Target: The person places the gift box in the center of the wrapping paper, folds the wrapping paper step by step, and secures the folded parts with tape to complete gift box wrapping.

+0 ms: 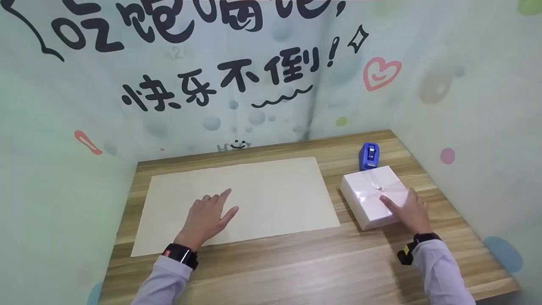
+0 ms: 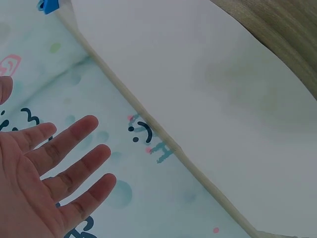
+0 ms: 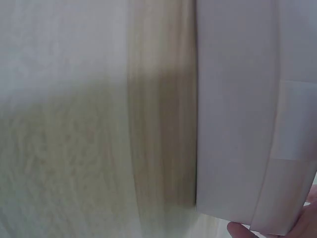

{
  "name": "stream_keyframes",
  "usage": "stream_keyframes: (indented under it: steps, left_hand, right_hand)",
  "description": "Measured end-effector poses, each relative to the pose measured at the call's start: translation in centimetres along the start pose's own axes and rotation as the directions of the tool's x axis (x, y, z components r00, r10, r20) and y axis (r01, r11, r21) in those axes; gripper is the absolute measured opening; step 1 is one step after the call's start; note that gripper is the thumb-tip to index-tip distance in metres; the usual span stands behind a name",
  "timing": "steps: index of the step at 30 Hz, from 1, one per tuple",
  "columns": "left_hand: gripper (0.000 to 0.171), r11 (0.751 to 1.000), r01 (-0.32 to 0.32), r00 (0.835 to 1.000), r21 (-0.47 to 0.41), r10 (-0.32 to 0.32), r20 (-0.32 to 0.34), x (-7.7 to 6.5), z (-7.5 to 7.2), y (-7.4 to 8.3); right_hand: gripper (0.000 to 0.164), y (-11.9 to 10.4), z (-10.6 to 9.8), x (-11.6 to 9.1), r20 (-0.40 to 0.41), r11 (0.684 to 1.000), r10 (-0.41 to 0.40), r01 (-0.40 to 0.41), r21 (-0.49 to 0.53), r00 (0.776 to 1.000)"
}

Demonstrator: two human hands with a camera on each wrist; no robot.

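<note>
Over the flat cream paper sheet (image 1: 275, 199) my left hand (image 1: 206, 219) has free room rightward as far as the strip of wood-grain tabletop (image 1: 296, 267), where the ribbon-tied white gift box (image 1: 367, 204) stands in the way. My right hand (image 1: 414, 214) holds the box's right side, with the blue tape dispenser (image 1: 369, 163) just behind blocking the route straight back. The back wall (image 1: 347, 101) and right wall (image 1: 474, 123) bound my reach, while the tabletop's near stretch gives a passage between my wrists.

The left hand (image 1: 207, 217) had its fingers spread, thumb apart; the right hand (image 1: 411, 212) curved in a grip, thumb extended
</note>
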State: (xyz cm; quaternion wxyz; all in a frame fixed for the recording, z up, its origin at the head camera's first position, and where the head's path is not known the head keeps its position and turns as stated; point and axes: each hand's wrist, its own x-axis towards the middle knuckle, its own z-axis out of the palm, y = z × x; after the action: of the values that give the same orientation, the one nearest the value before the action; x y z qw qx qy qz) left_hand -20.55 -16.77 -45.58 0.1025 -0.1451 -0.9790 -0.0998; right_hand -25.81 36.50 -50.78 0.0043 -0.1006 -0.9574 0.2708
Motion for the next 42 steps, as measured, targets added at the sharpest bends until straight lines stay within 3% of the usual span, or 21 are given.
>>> stream_keyframes:
  steps: [3,7,12,16,20,22,27,30,35,42]
  left_hand:
    - [0.058,1.0,0.0,1.0,0.006,0.0,-0.003,0.0,0.0,0.0]
    - [0.058,1.0,-0.001,1.0,-0.003,0.001,0.007,0.0,0.1,0.1]
    - [0.057,1.0,0.007,1.0,-0.026,-0.007,0.024,0.0,0.0,0.1]
    - [0.057,1.0,0.013,0.999,-0.023,-0.012,0.03,-0.1,0.1,-0.1]
    - [0.056,1.0,0.011,1.0,-0.022,-0.011,0.029,-0.1,0.2,-0.2]
    - [0.055,1.0,0.012,0.999,-0.025,-0.011,0.033,-0.1,0.3,-0.2]
    - [0.053,1.0,0.009,1.0,-0.025,-0.009,0.027,-0.1,0.4,-0.4]
    - [0.053,0.999,0.009,1.0,-0.033,-0.008,0.026,-0.2,0.6,-0.6]
    - [0.051,0.999,0.008,1.0,-0.041,-0.008,0.014,-0.3,0.7,-0.8]
    - [0.049,0.998,0.045,0.999,-0.048,-0.045,0.017,-0.6,0.7,-1.2]
  right_hand:
    - [0.113,0.2,-0.6,0.2,0.08,0.996,0.083,-0.085,0.023,0.993]
    - [0.112,0.8,-1.7,0.2,0.194,0.981,0.17,-0.184,0.059,0.966]
    - [0.109,1.8,-2.7,0.3,0.264,0.947,0.22,-0.27,0.172,0.939]
    - [0.111,2.1,-3.1,0.4,0.309,0.927,0.242,-0.313,0.205,0.92]
    - [0.112,2.3,-3.5,0.6,0.438,0.887,0.234,-0.376,0.27,0.868]
    - [0.11,2.5,-3.5,0.6,0.509,0.848,0.214,-0.417,0.327,0.834]
    - [0.107,3.2,-3.1,0.9,0.636,0.771,0.093,-0.46,0.441,0.766]
    - [0.104,3.3,-2.8,1.1,0.677,0.72,0.024,-0.482,0.499,0.736]
    - [0.102,2.3,-2.9,1.2,0.673,0.675,-0.002,-0.496,0.547,0.74]
    - [0.103,0.2,-2.9,0.0,0.598,0.653,0.045,-0.476,0.588,0.8]
